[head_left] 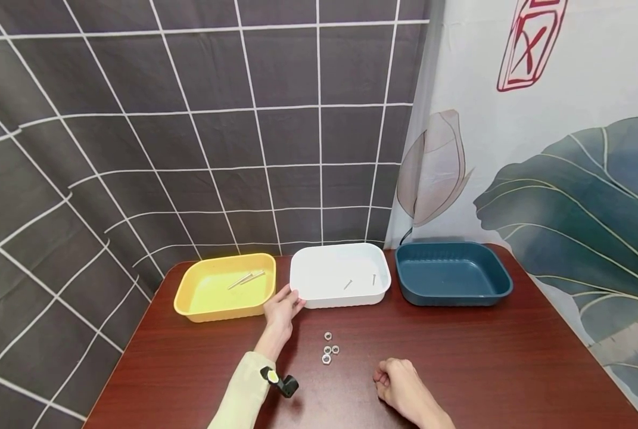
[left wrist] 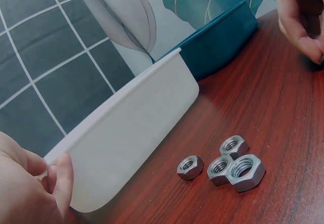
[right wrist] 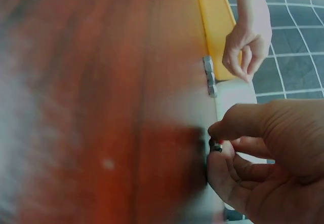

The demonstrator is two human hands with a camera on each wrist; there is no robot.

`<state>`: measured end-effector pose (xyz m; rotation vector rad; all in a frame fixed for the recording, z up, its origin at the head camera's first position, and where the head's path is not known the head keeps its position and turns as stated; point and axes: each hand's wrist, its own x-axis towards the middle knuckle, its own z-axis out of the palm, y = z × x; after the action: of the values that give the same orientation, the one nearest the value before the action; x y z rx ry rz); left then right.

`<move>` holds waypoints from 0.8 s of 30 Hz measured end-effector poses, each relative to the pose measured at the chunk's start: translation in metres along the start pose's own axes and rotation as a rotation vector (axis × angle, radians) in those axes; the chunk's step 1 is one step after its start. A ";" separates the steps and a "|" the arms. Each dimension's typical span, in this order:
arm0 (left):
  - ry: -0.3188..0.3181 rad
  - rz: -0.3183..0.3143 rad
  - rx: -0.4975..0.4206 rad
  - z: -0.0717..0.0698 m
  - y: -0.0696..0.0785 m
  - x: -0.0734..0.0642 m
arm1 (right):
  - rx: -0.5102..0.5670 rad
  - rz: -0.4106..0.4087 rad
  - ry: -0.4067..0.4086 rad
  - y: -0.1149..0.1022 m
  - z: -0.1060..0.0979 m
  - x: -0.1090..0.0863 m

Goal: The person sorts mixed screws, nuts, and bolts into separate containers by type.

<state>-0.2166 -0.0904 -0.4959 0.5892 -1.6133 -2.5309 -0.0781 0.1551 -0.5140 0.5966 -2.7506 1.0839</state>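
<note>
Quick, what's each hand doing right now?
Left hand: closed, pinching the white tray at its rim.
Right hand: closed, pinching a small metal piece.

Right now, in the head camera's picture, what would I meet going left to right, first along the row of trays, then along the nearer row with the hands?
Tray row: yellow tray → white tray → dark blue tray.
Nearer row: left hand → four loose nuts → right hand.
</note>
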 end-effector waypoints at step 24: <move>0.012 -0.010 0.002 0.001 0.001 -0.001 | 0.126 0.077 0.159 0.009 -0.064 0.106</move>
<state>-0.2164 -0.0898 -0.4944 0.6132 -1.6126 -2.5284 -0.1801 0.1706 -0.4455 0.4026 -2.6033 1.2704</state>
